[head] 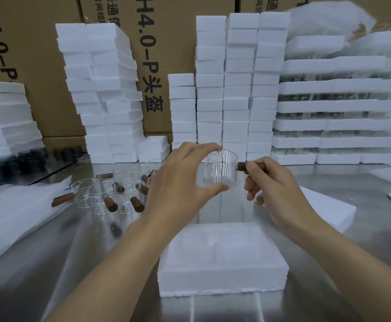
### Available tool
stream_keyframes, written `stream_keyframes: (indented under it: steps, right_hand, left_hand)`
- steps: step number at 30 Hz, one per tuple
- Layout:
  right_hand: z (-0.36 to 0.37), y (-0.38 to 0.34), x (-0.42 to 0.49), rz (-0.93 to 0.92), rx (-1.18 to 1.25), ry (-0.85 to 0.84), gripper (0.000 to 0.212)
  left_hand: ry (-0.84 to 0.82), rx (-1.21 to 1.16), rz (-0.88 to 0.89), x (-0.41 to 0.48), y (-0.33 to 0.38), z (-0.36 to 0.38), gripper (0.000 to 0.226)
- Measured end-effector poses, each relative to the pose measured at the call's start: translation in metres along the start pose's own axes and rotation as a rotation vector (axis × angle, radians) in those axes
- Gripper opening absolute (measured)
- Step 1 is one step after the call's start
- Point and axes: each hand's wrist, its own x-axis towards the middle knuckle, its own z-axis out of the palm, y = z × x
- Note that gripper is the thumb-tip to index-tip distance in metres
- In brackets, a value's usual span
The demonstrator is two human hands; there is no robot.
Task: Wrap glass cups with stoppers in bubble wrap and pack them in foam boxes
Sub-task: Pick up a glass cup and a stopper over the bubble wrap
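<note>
The person holds one glass cup [221, 169] up above the open foam box [222, 259]. Left hand [178, 182] fingers curl around its body; right hand [271, 182] pinches the brown handle [242, 167].

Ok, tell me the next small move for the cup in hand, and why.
Probably swing the glass cup left to the white sheet stack: it is bare, left hand round its body, right hand pinching the wooden handle, above the foam box.
</note>
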Motion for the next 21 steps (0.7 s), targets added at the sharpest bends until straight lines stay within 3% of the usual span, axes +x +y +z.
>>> stream_keyframes:
  steps: [2, 7, 10, 16, 21]
  right_hand:
    - [-0.0001, -0.0008, -0.0004, -0.009, 0.042, -0.024, 0.018]
    - [-0.0011, -0.0013, -0.0033, -0.115, -0.023, -0.088, 0.051]
    - [-0.0025, -0.0022, -0.0043, -0.145, -0.081, -0.112, 0.057]
    - [-0.0041, -0.0083, -0.0016, -0.173, -0.002, -0.109, 0.05]
    - [-0.0052, -0.0095, -0.0013, -0.185, 0.017, -0.136, 0.062]
  left_hand:
    - [0.034, -0.067, -0.035, -0.0002, 0.0002, 0.0007, 0.067]
    - [0.058, -0.383, -0.247, 0.0052, 0.0024, -0.0003, 0.063]
    - [-0.052, -0.587, -0.339, 0.0085, 0.005, -0.0028, 0.059]
    - [-0.203, -0.797, -0.391, 0.0082, 0.0046, -0.0026, 0.064]
    - [-0.31, -0.807, -0.396, 0.0076, 0.0001, -0.002, 0.076]
